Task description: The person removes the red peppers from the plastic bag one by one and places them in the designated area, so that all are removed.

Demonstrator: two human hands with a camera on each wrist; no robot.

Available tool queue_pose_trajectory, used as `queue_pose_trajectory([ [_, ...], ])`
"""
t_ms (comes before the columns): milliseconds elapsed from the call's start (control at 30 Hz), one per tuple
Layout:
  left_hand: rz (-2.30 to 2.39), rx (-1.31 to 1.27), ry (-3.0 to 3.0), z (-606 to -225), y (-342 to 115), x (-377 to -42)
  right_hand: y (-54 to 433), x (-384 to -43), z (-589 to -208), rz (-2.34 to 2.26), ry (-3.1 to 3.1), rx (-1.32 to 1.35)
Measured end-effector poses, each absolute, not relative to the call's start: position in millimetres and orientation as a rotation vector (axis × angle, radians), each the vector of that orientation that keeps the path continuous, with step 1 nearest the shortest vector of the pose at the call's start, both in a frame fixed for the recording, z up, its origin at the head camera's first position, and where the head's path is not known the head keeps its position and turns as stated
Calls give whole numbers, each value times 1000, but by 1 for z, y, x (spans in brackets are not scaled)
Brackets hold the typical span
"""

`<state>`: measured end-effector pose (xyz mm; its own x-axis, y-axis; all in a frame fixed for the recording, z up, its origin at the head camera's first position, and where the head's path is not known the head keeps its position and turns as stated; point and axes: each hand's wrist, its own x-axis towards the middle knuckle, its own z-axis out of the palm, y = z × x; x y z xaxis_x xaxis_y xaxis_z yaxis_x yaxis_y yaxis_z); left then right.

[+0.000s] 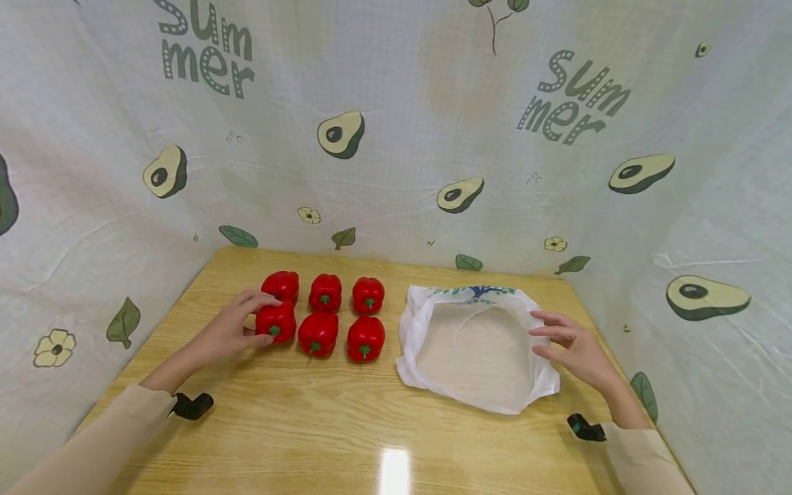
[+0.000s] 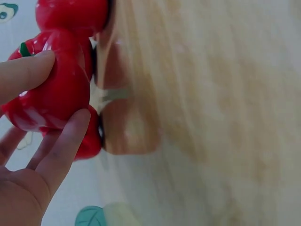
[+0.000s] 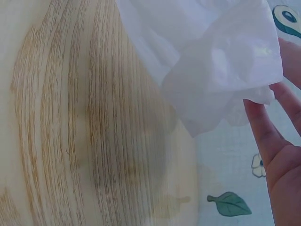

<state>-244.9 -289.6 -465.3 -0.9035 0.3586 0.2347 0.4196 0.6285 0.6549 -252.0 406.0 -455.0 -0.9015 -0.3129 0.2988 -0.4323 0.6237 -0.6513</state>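
In the head view my left hand holds the front-left red bell pepper of a group of several. In the left wrist view, the thumb and fingers grip this glossy pepper from opposite sides, its green stem near one fingertip. My right hand touches the right side of a white plastic bag, whose wide mouth faces up. Seen from the right wrist, its extended fingers lie against the outside of the bag.
Beside the held pepper stand more red peppers, among them a front-middle one and a front-right one, with others behind. All rest on a wooden table. A printed cloth hangs around its back and sides.
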Motion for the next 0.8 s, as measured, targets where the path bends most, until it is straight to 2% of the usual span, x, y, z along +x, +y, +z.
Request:
queue_pose_trajectory([
  [800, -1207, -739, -2780, -479, -306, -239, 403, -249, -453, 1134, -2700, 614],
])
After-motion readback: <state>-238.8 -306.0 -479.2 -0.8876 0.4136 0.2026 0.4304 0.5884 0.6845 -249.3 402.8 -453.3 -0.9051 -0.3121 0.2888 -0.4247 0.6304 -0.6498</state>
